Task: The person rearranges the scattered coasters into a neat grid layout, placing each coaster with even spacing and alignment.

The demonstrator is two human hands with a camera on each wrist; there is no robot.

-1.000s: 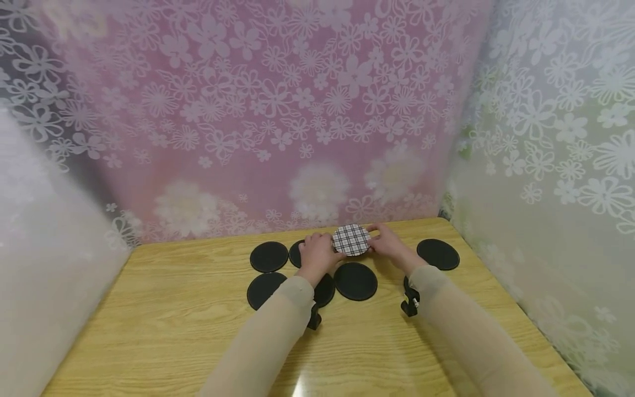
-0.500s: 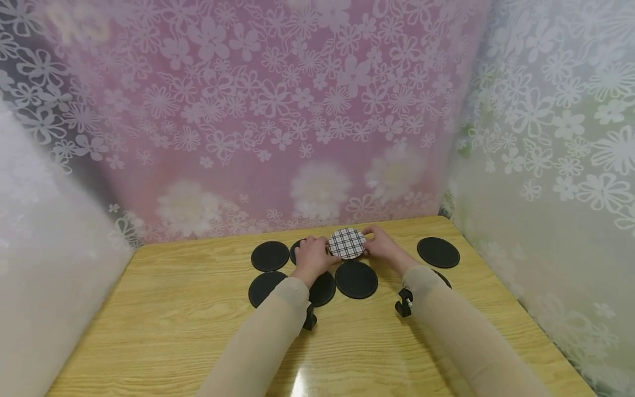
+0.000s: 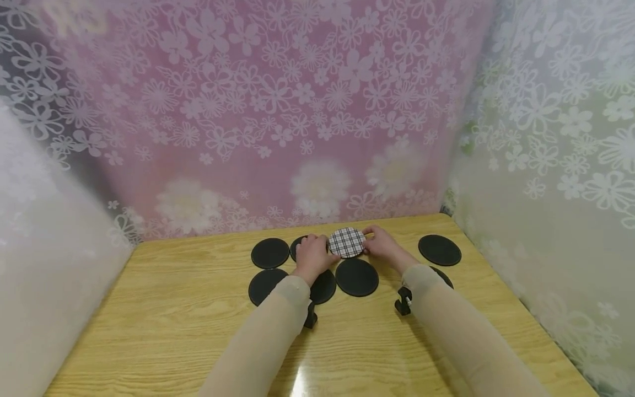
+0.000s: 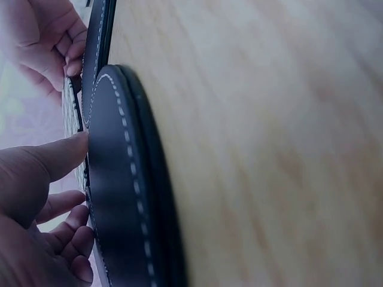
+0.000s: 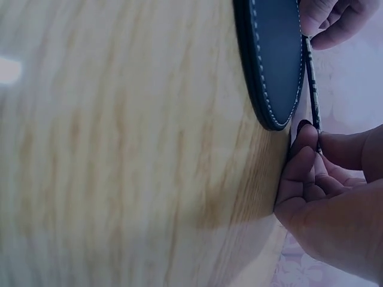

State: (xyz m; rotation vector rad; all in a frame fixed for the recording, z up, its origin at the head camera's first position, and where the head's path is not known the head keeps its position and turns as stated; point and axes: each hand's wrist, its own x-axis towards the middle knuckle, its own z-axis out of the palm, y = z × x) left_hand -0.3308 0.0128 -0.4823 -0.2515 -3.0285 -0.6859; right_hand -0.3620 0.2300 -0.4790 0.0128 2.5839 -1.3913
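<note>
A round coaster with a black-and-white plaid top (image 3: 346,242) is near the table's back edge, between my two hands. My left hand (image 3: 313,257) holds its left side, thumb at the near edge. On the opposite side, my right hand (image 3: 386,246) pinches the rim between thumb and fingers. The right wrist view shows the plaid coaster (image 5: 313,89) edge-on, with a dark rim (image 5: 304,124) by the fingertips. Just in front lies a black stitched coaster (image 3: 357,277). My left hand and sleeve partly cover another black coaster (image 3: 295,246) behind and one (image 3: 323,288) below.
Two black coasters, one farther back (image 3: 270,253) and one nearer (image 3: 264,285), lie at the left. At the right are a black coaster (image 3: 439,250) and one (image 3: 443,275) partly under the sleeve. A pink floral curtain (image 3: 297,138) hangs behind the wooden table (image 3: 173,309).
Over the first half second both hands shift the plaid coaster slightly left and toward me, close behind the black one. Since then the hands and coaster have hardly moved.
</note>
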